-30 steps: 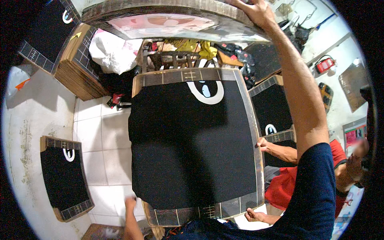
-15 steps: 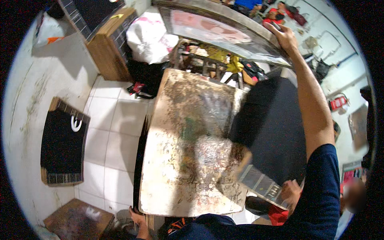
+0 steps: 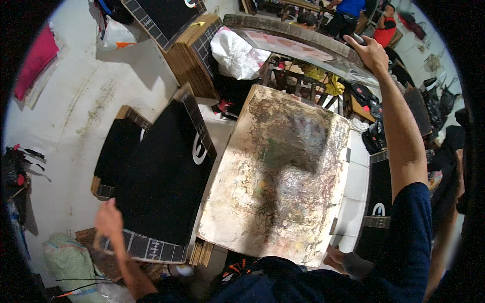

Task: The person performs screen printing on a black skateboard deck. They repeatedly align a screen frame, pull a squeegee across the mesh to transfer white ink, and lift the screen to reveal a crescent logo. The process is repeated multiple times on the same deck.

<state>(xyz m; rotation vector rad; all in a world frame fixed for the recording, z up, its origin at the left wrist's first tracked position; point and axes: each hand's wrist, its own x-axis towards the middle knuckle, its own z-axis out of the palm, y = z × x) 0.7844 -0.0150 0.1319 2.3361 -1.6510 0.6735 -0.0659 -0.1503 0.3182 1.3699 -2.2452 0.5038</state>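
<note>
My right hand [image 3: 373, 53] is closed on the upper edge of a raised screen printing frame [image 3: 308, 35], at the far side of a stained, pale printing table [image 3: 273, 177]. To the left of the table, my left hand [image 3: 108, 218], blurred, grips the near left corner of a large black panel [image 3: 156, 166]. That panel has grid-marked borders and a white ring-shaped print [image 3: 199, 149] near its right edge. It partly covers another black panel [image 3: 113, 151] by the wall. How my left fingers wrap the corner is smeared.
A stack of brown boards [image 3: 189, 63] and a white sack [image 3: 235, 53] stand at the far left. Black panels [image 3: 376, 192] lie right of the table. A green sack [image 3: 68, 257] is at the lower left. Co-workers [image 3: 348, 15] are at the back.
My left hand has moved left and up, with a black panel now showing its face there. The black panel over the table's right side is gone from it. The head view has shifted.
</note>
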